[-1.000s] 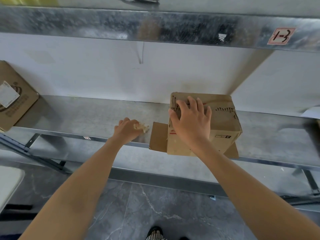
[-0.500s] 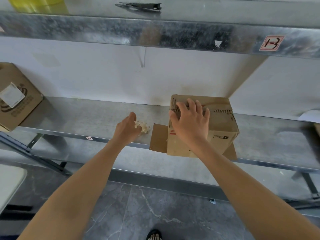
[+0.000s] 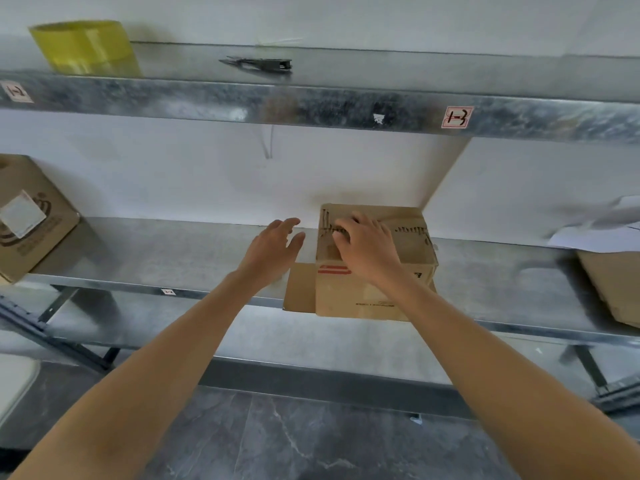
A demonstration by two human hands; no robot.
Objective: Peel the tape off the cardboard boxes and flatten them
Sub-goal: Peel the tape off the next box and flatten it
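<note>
**Cardboard box [image 3: 374,296] on the metal shelf [image 3: 156,251]**

It sits at the shelf's front edge, with a flap [image 3: 299,289] lying out to its left. Our right hand [image 3: 367,249] grips its top with curled fingers. Our left hand [image 3: 275,249] hovers just beside its left side, fingers spread.

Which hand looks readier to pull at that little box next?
Probably the right hand: it lies on top of the cardboard box, fingers curled at its top edge. The left hand hovers open beside it.
</note>
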